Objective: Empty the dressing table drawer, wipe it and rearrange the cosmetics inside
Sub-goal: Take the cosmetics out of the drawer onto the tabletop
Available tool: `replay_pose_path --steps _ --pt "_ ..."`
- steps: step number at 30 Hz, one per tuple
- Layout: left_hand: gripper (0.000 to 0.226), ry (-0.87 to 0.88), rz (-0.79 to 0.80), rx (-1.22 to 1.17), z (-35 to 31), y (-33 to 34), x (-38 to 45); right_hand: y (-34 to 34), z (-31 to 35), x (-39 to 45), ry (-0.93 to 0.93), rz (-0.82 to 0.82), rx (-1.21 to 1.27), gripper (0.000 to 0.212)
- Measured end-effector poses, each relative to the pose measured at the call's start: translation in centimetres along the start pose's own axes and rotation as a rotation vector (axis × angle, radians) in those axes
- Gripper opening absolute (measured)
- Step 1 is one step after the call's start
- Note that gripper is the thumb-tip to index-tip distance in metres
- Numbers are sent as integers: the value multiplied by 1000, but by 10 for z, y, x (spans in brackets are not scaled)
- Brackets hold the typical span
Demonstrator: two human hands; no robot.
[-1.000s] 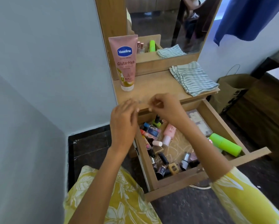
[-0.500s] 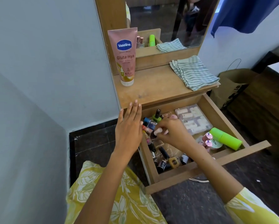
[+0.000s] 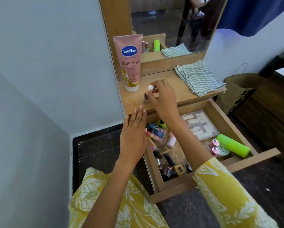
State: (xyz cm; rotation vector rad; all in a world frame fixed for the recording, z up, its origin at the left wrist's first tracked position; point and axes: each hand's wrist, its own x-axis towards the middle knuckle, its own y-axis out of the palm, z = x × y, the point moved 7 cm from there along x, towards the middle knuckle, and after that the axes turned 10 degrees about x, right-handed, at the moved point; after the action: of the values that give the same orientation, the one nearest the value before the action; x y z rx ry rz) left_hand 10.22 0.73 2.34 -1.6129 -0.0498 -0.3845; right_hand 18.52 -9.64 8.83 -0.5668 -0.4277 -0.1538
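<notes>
1. A person's right hand (image 3: 162,94) pinches a white-capped small bottle (image 3: 148,92) upright near the tabletop (image 3: 167,83) left edge, beside the Vaseline tube (image 3: 131,63), apparently setting it down.
2. The left hand (image 3: 134,130), fingers straight, hovers at the open drawer (image 3: 236,163) left rim, holding nothing.
3. Most cosmetics (image 3: 162,145) remain inside; a striped cloth (image 3: 198,78) waits at the right edge for wiping.

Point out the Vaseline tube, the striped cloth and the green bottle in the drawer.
Vaseline tube (image 3: 129,63): head view, label.
Striped cloth (image 3: 199,78): head view, folded top.
Green bottle (image 3: 233,145): head view, middle of body.
</notes>
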Motion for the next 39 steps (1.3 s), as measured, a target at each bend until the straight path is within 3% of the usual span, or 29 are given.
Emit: replay_pose_path --steps 7,17,25,33,35,38,39 --pt "62 15 -9 -10 1 -1 0 21 -16 14 84 67 -39 18" --pt "64 24 18 31 0 2 -1 14 8 26 27 96 -15 20" --pt "64 29 18 15 0 1 -1 10 -6 18 62 -8 32 25" --pt "65 40 -14 -10 1 0 -2 -12 -1 -2 135 35 -35 33" --pt "64 53 -13 -2 3 0 -2 -18 -1 -19 168 224 -85 19" --pt "64 62 10 2 4 1 -2 -6 -18 -66 276 789 -276 21" --pt "64 61 17 2 4 2 -2 -1 -24 -81 293 911 -328 25"
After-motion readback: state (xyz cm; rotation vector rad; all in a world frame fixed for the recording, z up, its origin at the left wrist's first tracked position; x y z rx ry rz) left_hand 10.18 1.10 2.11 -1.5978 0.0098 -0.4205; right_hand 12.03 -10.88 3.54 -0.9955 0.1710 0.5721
